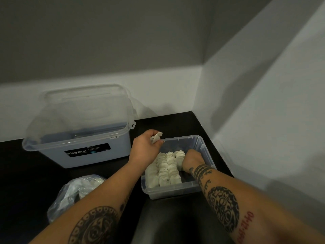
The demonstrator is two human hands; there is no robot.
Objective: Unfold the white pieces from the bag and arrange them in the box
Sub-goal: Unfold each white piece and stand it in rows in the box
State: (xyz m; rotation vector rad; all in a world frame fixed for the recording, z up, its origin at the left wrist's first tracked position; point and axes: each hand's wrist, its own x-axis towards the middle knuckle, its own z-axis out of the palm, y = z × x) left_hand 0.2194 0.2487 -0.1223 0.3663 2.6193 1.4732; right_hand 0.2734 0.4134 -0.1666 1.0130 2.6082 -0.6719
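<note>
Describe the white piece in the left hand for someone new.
On the black counter, find the small clear box. Over its far-left corner the left hand grips a white piece. It alone is crumpled and raised; the other pieces lie in rows inside.

A: What is showing behind the left hand [144, 147]?
B: A round black tattoo [95, 226] is covering that forearm.
A: And behind the right hand [192, 160]?
B: Black bands [202, 170], a dark medallion [222, 206] and red numerals [246, 226] are running along it.

Two hands [143, 147] [192, 160], one small box [175, 191], one large tub [84, 155], one bag [73, 192], one crumpled white piece [156, 137]
</note>
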